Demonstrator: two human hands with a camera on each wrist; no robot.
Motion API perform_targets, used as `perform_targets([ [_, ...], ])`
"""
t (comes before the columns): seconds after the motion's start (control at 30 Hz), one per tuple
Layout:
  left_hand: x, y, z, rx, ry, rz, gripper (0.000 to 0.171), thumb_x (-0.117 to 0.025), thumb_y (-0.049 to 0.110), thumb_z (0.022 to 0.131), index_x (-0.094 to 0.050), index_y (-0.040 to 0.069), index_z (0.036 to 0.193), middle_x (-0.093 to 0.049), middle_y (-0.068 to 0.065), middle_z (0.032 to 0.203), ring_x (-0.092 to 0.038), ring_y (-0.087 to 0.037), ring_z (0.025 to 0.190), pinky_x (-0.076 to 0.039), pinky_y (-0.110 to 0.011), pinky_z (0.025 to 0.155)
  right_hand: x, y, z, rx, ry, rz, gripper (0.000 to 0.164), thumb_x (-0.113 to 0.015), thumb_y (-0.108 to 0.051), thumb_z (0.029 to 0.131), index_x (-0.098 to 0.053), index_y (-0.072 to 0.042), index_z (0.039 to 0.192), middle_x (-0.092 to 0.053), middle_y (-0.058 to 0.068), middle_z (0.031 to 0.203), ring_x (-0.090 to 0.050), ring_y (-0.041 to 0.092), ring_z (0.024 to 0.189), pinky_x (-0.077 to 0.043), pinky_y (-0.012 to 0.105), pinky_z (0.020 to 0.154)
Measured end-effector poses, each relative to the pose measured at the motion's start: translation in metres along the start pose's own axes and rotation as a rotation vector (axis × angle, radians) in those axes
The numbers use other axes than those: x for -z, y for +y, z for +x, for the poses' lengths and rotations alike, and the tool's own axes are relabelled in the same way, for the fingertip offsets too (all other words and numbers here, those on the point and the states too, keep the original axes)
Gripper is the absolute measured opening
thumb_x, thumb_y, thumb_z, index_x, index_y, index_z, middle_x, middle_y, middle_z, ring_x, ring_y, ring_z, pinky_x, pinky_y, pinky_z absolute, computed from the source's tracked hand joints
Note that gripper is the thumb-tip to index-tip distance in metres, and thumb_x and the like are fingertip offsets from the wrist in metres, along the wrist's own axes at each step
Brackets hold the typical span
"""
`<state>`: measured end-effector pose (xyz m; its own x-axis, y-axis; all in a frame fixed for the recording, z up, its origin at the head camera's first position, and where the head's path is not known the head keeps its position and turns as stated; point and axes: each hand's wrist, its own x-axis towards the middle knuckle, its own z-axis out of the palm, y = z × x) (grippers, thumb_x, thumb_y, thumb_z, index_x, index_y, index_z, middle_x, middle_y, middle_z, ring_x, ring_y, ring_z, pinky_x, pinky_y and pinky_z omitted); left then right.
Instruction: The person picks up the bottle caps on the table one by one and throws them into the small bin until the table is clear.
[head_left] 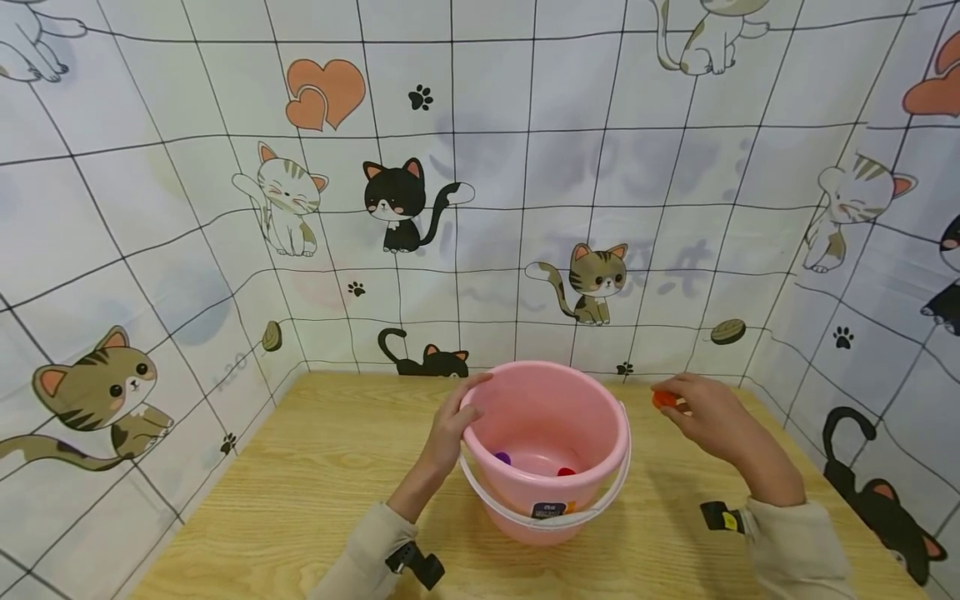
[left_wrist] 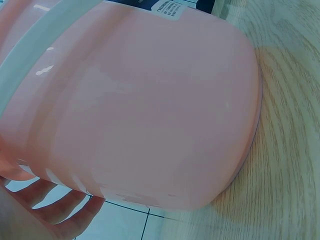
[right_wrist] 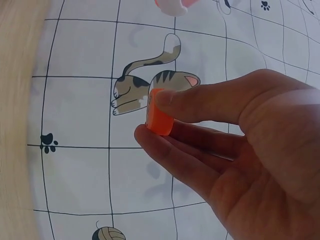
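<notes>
A pink bucket (head_left: 543, 492) stands upright on the wooden table, its white handle (head_left: 542, 525) hanging down in front. My left hand (head_left: 448, 425) grips the bucket's left rim; in the left wrist view, fingers (left_wrist: 55, 202) lie along the outside wall. To the right of the bucket, apart from it, my right hand (head_left: 708, 417) holds a small orange block (right_wrist: 160, 112) up off the table. Thumb and fingers pinch the block in the right wrist view. Inside the bucket lie a purple piece (head_left: 502, 457) and a red piece (head_left: 566, 472), both partly hidden by the front rim.
The wood-grain table (head_left: 337, 475) extends around the bucket. White cloth walls (head_left: 487, 233) with grid lines and cartoon cats enclose it at the back and both sides. Black straps with small devices sit on both sleeves.
</notes>
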<state>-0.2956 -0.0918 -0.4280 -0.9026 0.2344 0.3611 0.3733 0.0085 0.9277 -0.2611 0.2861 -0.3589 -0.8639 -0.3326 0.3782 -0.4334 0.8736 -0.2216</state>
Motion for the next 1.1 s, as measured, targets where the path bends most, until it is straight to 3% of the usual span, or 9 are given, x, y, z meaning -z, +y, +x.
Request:
perform_targets([
  [0.5,0.000,0.000,0.000,0.011,0.004,0.002,0.056,-0.048,0.015,0.093,-0.056,0.020,0.148,-0.055,-0.015,0.149,-0.061,-0.042,0.121,-0.055,-0.060,0.096,0.014,-0.019,0.018,0.036,0.004,0.002,0.029,-0.073,-0.002,0.091,-0.071,0.006,0.118,-0.071,0.022,0.109,-0.072,0.035,0.092,-0.063,0.043,0.075],
  [1.1,0.000,0.000,0.000,0.016,0.002,0.014,0.055,-0.047,0.015,0.093,-0.056,0.023,0.147,-0.055,-0.013,0.150,-0.063,-0.039,0.120,-0.056,-0.057,0.096,0.026,-0.048,0.044,0.139,0.026,-0.010,0.028,-0.073,0.001,0.089,-0.072,0.006,0.116,-0.072,0.018,0.105,-0.074,0.032,0.090,-0.063,0.043,0.077],
])
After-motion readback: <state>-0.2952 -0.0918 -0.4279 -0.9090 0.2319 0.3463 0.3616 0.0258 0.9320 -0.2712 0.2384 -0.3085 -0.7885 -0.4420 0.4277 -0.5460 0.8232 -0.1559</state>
